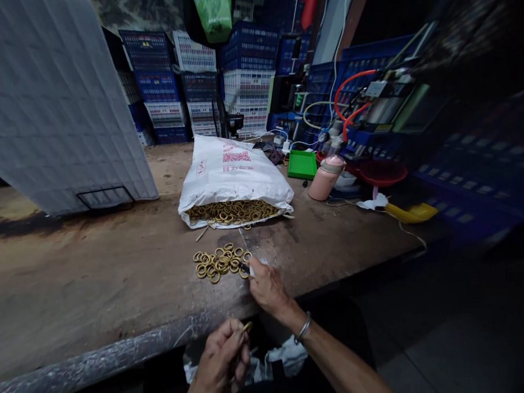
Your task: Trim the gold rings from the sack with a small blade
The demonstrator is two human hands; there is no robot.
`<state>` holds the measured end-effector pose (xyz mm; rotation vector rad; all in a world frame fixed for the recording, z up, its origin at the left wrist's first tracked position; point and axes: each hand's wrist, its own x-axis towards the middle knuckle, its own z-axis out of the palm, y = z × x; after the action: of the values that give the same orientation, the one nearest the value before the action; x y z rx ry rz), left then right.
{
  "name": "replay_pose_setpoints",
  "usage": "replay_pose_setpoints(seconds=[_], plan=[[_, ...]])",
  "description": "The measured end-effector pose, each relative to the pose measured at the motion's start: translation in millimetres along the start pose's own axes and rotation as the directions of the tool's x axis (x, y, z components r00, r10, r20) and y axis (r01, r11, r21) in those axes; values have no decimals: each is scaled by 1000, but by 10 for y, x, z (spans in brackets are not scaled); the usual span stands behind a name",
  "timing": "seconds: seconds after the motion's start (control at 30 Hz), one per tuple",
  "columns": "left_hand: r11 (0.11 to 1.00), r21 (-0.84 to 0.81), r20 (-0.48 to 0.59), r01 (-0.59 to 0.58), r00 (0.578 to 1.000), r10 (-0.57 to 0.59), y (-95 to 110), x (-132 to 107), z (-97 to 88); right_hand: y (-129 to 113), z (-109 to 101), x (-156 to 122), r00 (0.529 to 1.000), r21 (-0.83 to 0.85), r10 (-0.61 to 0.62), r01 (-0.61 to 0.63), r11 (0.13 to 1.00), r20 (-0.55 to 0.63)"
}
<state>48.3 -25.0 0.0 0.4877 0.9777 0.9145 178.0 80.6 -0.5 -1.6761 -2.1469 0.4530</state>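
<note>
A small heap of brass rings [221, 261] lies on the worn wooden bench [89, 270] near its front edge. My right hand [267, 286] rests at the heap's right side, fingers pinched on a thin dark tool whose tip touches the rings. My left hand [222, 357] is below the bench edge, fingers closed on a brass ring [247, 327]. Behind the heap lies a white sack [232, 172], open toward me and full of the same brass rings [233, 211].
A grey quilted panel [58, 89] leans at the left. A green tray [302, 164], pink bottle [326, 177], red bowl [381, 173] and yellow scoop [411, 213] sit at the right. Stacked blue and white crates [197, 83] stand behind. A white bag [281, 356] hangs below.
</note>
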Motion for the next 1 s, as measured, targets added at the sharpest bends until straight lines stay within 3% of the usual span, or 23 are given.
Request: replay_pose_setpoints(seconds=[0.1,0.17,0.23,0.3,0.43,0.57,0.7,0.8,0.9,0.93,1.0], plan=[[981,-122,-91,148,983,-160,-217,139,-157,99,-14,189,989,-5,130,-130,991,-71],[950,-206,-239,233,930,-280,-335,245,-281,148,-4,302,984,-22,166,-167,986,-63],[926,-298,-351,230,876,-330,-412,331,-373,170,15,383,987,-47,161,-162,986,-24],[916,-361,-398,175,859,-321,-448,388,-420,166,34,428,988,-86,157,-155,984,13],[909,-410,-384,76,890,-248,-477,444,-444,131,57,459,983,-149,181,-175,973,33],[919,-393,-428,37,877,-218,-566,474,-485,146,54,482,981,-111,193,-192,975,2],[939,-343,-450,9,876,-172,-669,427,-506,186,19,451,975,57,207,-203,977,-81],[966,-259,-456,3,881,-125,-658,294,-439,150,-3,314,978,254,174,-141,957,-115],[998,46,-361,-51,931,64,-531,126,-308,34,13,97,994,463,112,-93,881,-14],[982,152,-331,-116,930,161,-469,83,-261,-15,25,24,996,521,88,-90,849,29],[915,311,-322,-259,877,358,-341,35,-182,-116,46,-99,993,611,65,-114,783,101]])
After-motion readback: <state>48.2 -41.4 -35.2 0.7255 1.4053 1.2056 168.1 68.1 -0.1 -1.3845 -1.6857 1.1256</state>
